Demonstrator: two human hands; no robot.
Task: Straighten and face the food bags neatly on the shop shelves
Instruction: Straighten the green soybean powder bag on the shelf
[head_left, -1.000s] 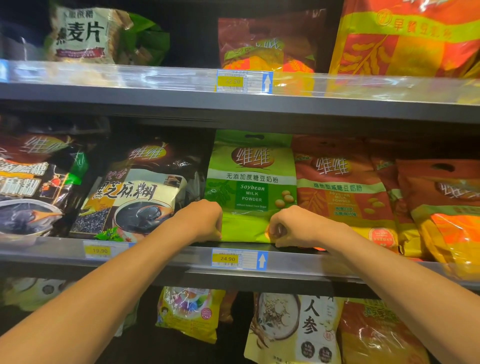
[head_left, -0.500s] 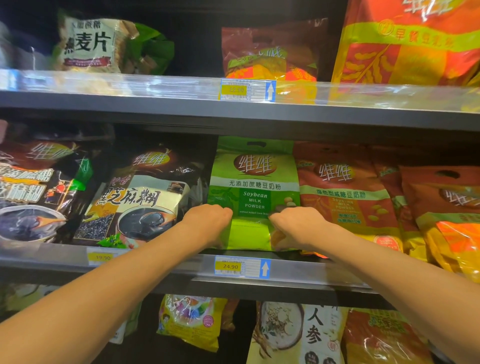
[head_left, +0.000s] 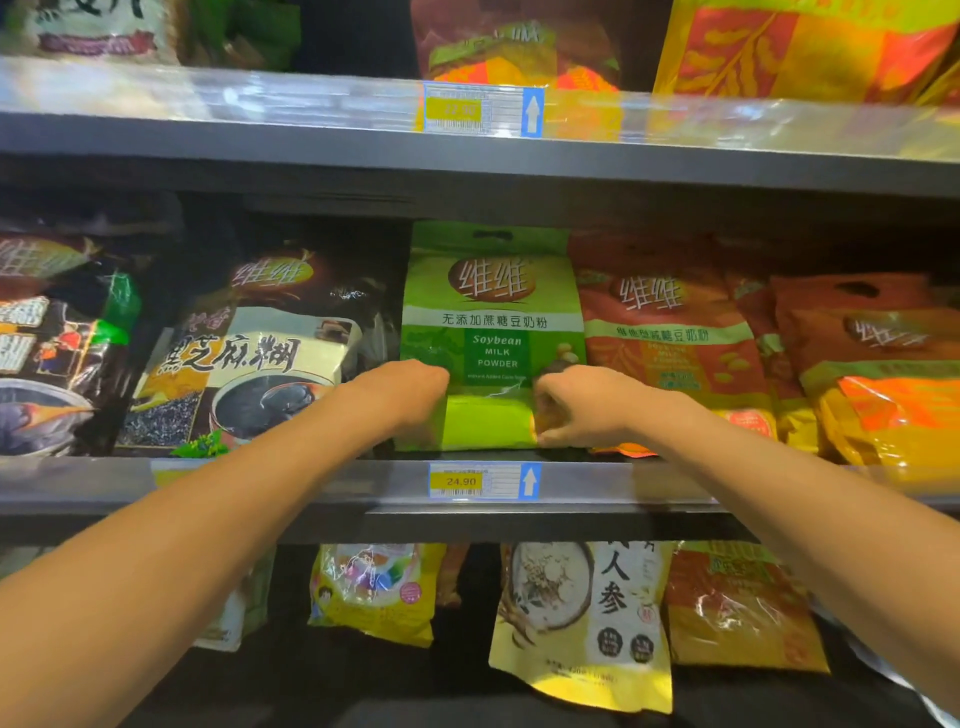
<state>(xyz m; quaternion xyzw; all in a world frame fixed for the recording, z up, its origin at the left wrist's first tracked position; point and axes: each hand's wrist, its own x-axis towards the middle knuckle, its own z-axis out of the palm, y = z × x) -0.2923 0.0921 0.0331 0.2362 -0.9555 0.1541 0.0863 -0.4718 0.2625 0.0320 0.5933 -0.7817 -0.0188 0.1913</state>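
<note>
Grey metal shop shelving (head_left: 311, 491) is filling my view in three tiers, and I am reaching both bare forearms up to the middle one. At the far left of that tier, a dark glossy bag picturing a bowl of black paste (head_left: 47, 358) is running off the frame edge. Just beside it a black-and-cream sesame-paste bag (head_left: 249, 358) is sitting askew. My left hand (head_left: 402, 397) is curling round the lower left edge of the bright green plastic soybean milk powder bag (head_left: 493, 312), knuckles toward me and fingers tucked against its side. That green bag is standing upright at the middle of the tier, facing forward, its base resting on the shelf directly above the yellow-and-white price label reading 24.90 (head_left: 483, 481). My right hand (head_left: 582, 410) is gripping the bag's lower right edge with bent fingers digging into creased plastic, so I am clamping the bag between both hands. Touching its right side, an orange soybean powder bag (head_left: 660, 332) is facing out, and further right an orange bag with a yellow bottom (head_left: 872, 374) is leaning against its neighbours. On the tier below, a small yellow bag with colourful print (head_left: 374, 592), a yellow-and-white bag showing a bowl (head_left: 582, 623) and a shiny orange-and-yellow bag (head_left: 737, 608) are sitting side by side.
</note>
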